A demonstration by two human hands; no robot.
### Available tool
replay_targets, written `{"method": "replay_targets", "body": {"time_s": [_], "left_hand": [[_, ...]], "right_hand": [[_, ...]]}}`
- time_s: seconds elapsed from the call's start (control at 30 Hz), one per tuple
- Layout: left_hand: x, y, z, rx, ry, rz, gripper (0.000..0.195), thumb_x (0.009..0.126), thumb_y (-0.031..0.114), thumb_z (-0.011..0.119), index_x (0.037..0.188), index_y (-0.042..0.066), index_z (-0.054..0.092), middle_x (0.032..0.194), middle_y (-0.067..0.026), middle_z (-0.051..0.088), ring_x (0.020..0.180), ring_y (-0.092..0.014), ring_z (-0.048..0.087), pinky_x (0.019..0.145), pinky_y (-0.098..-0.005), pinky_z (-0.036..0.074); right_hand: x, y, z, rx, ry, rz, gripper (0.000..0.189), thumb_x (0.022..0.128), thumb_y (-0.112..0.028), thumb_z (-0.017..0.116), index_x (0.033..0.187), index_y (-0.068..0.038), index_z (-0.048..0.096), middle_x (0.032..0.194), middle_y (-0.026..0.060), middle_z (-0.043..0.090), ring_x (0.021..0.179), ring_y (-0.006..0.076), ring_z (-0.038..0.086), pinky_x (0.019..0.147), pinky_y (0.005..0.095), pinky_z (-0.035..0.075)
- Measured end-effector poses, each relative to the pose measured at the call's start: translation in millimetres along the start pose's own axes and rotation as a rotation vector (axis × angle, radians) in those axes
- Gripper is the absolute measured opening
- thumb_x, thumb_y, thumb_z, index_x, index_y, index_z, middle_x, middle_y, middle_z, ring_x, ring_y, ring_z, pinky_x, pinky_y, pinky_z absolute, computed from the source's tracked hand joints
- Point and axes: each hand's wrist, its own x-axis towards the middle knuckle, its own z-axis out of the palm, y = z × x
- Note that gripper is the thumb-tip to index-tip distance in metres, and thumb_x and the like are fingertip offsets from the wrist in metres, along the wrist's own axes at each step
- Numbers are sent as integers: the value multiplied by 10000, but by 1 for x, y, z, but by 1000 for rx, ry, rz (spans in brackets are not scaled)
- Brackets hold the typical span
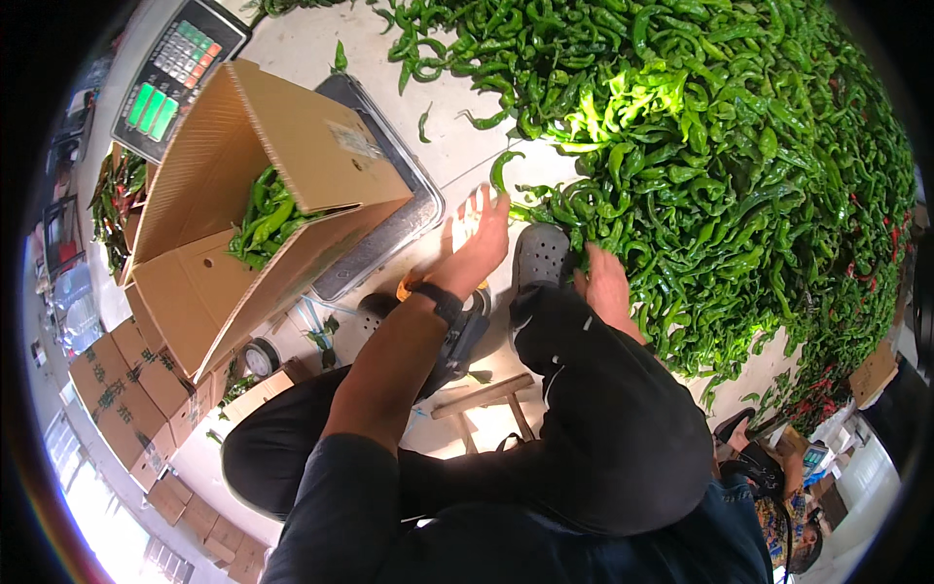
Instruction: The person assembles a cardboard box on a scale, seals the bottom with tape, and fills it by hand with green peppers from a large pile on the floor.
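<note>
A large heap of green chili peppers (700,168) covers the floor ahead and to the right. My left hand (481,230) hangs over the pale floor at the heap's near edge, fingers apart, beside a loose curved pepper (502,171); nothing shows in its grasp. My right hand (606,281) reaches into the heap's edge beside my grey clog (541,255); its fingertips are partly hidden, so a hold on peppers cannot be told. An open cardboard box (321,146) with green peppers (266,223) inside stands on a platform scale (430,197) to the left.
The scale's display and keypad unit (175,80) stands behind the box. Closed cardboard boxes (120,394) are stacked at the left. A tape roll (261,358) and a small wooden stool (485,396) lie near my legs. Another person (784,504) sits at the lower right.
</note>
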Motion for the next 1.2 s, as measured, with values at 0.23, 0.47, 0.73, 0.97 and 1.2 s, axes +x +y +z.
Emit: {"method": "replay_targets", "body": {"time_s": [0.23,0.47,0.73,0.97,1.2], "left_hand": [[67,-7,-49,-434,-108,-156,520,761,62,627,1262,105,494,1435,-188,359,1112,-341,535,891,-442,474],[62,-31,-66,-535,-143,-128,172,767,35,589,936,7,577,1126,-254,490,1009,-350,579,844,-429,501],[38,-41,-82,-824,84,-165,167,861,100,590,995,6,558,1017,-261,577,998,-404,578,854,-454,474],[52,-26,-47,-857,-19,-377,135,842,89,589,948,11,559,918,-223,600,882,-391,596,804,-459,473],[43,1,-25,-715,162,40,165,698,55,599,789,95,467,794,-122,490,779,-285,494,696,-377,374]], "right_hand": [[105,-24,1,-148,113,-171,480,731,-193,696,1149,-46,513,1039,123,551,1029,297,522,887,438,399],[124,-21,27,-334,-86,-128,351,675,-204,724,957,-37,600,962,144,561,957,298,550,834,409,445],[90,-3,-17,303,220,191,369,775,-100,613,1114,21,532,1028,204,594,995,350,579,849,415,483],[30,30,-37,388,278,239,215,766,-52,708,958,8,631,1117,183,604,1047,329,582,905,378,475],[-49,40,-22,527,431,748,428,825,-125,644,1207,19,514,1127,150,583,955,221,578,763,315,497]]}}
